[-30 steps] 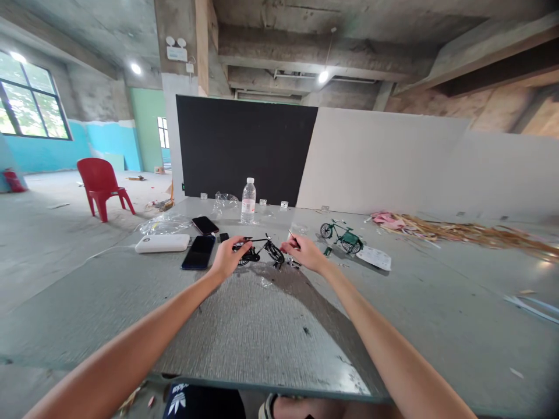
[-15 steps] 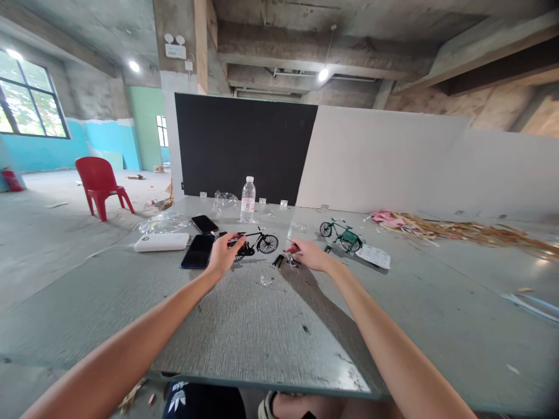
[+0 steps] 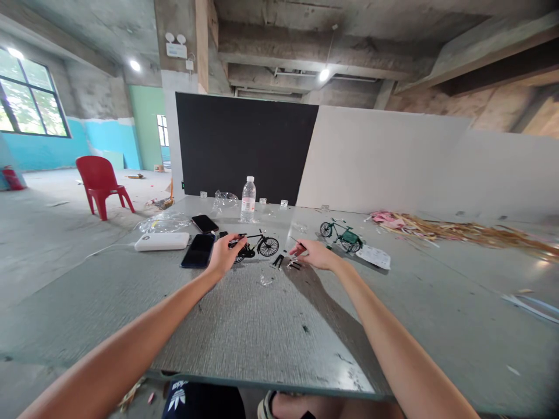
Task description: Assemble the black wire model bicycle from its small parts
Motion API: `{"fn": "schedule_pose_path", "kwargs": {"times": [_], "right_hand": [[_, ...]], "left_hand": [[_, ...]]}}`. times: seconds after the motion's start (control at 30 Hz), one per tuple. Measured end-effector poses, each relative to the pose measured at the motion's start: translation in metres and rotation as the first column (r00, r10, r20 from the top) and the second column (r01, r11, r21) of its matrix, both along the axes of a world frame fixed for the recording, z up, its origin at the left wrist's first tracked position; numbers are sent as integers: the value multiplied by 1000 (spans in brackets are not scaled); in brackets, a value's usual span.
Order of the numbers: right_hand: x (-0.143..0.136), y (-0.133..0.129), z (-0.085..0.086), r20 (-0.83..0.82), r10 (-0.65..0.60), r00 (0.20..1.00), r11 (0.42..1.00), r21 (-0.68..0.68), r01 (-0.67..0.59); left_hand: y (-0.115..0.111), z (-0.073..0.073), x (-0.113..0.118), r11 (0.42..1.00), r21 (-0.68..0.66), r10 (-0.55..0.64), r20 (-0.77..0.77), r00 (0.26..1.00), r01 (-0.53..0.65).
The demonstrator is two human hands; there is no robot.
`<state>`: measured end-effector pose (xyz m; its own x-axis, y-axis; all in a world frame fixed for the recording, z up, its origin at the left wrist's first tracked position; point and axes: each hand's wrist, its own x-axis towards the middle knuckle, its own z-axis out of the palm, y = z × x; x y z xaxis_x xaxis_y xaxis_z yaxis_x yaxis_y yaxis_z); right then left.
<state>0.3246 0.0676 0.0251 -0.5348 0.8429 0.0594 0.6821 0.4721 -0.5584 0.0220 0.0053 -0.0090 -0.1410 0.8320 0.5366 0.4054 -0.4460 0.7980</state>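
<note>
Assembly status: the small black metal model bicycle (image 3: pixel 257 245) stands upright on the grey textured surface (image 3: pixel 244 326), both wheels and the frame visibly in place. The left hand (image 3: pixel 223 255) grips the rear end of this bicycle, fingers closed around the rear wheel area. The right hand (image 3: pixel 315 254) sits just right of the bicycle, fingers pinched on a thin dark rod-like tool (image 3: pixel 298 242) whose tip points toward the bicycle.

Outstanding work, judged from the layout: several small loose black parts (image 3: pixel 285 262) lie on the surface between the bicycle's front wheel and the right hand, not attached, so fitting appears incomplete. Their exact type is too small to identify.

Reference items relative to the black bicycle: a finished-looking green model bicycle (image 3: pixel 340 234) stands well to its right, beside a white printed sheet (image 3: pixel 374 256). A clear plastic water bottle (image 3: pixel 248 200) stands behind it. Two dark smartphones (image 3: pixel 198 250) and a white rectangular power bank (image 3: pixel 162 241) lie to its left.
</note>
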Motion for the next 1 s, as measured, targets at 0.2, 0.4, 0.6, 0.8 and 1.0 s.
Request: {"fn": "schedule_pose_path", "kwargs": {"times": [0.2,0.4,0.6,0.8,1.0], "right_hand": [[-5,0,-3,12,60,998,996,-62,-59],[-12,-5,-2,2,-29,1000,998,-46,30],[-14,-4,1,-150,-4,989,999,-36,-2],[-23,-7,2,-284,-9,959,999,-36,-1],[-33,-8,1,-496,-102,862,992,-112,53]], "left_hand": [[-1,1,1,1000,2,-5,-16,1000,5],[-1,1,0,1000,0,-5,-38,999,5],[5,-6,0,999,26,-20,-97,995,22],[11,-15,-2,997,-58,45,-91,995,-50],[16,-23,-6,992,-94,61,-247,967,-87]]}}
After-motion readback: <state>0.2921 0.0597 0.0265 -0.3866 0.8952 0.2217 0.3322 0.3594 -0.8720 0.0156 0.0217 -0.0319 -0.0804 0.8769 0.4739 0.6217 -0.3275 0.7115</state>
